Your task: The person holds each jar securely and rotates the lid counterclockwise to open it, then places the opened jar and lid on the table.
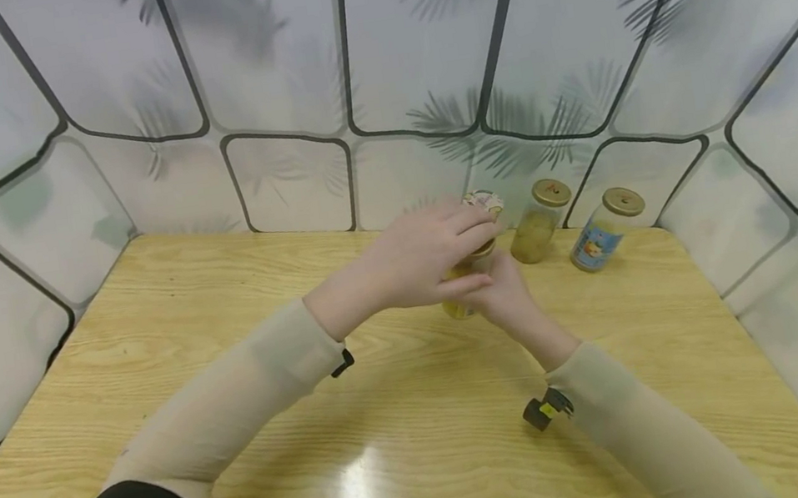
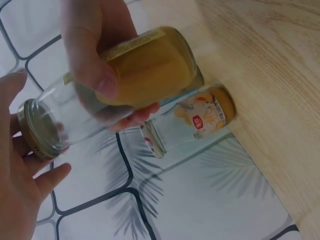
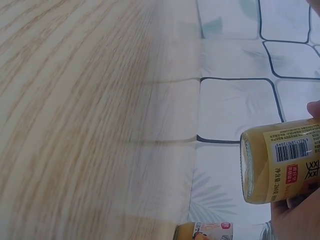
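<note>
My right hand grips the body of a glass jar with yellowish-brown contents and a yellow label. In the right wrist view, the label on this jar shows a barcode. My left hand reaches over the top of the jar, its fingers spread about the gold lid. The thumb looks apart from the lid in the left wrist view, and some fingertips are hidden behind it. Directly behind the held jar stands another jar with a patterned lid, mostly covered by my hands in the head view.
Two more gold-lidded jars stand at the back right of the wooden table: one plain jar and one with a blue label. A patterned wall rises along the table's back edge.
</note>
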Demonstrator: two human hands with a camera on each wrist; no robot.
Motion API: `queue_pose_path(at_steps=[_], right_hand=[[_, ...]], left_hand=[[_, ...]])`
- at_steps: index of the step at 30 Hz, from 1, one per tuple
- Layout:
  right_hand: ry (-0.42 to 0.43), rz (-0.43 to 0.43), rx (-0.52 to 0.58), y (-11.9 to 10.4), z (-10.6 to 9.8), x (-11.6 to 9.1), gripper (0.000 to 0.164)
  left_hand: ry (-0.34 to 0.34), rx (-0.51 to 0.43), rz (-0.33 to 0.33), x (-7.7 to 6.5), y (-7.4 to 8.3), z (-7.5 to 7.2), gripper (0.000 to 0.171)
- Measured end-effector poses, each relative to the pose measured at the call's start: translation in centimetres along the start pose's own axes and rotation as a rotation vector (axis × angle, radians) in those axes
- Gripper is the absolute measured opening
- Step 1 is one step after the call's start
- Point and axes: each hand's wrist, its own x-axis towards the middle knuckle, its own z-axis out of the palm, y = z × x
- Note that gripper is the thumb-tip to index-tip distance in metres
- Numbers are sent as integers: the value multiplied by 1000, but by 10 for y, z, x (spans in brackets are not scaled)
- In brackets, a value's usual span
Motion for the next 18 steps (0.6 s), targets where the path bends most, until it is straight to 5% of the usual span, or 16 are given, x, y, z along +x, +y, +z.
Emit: queue_pose_path(at_steps=[9,18], right_hand=[[-22,-14,-100,-1,3,-4,31],[-26,5,-127,-1,4,-6,44]], left_hand=[[3,-1,76,3,-10,2,47],[22,139,128,3,-13,2,60]])
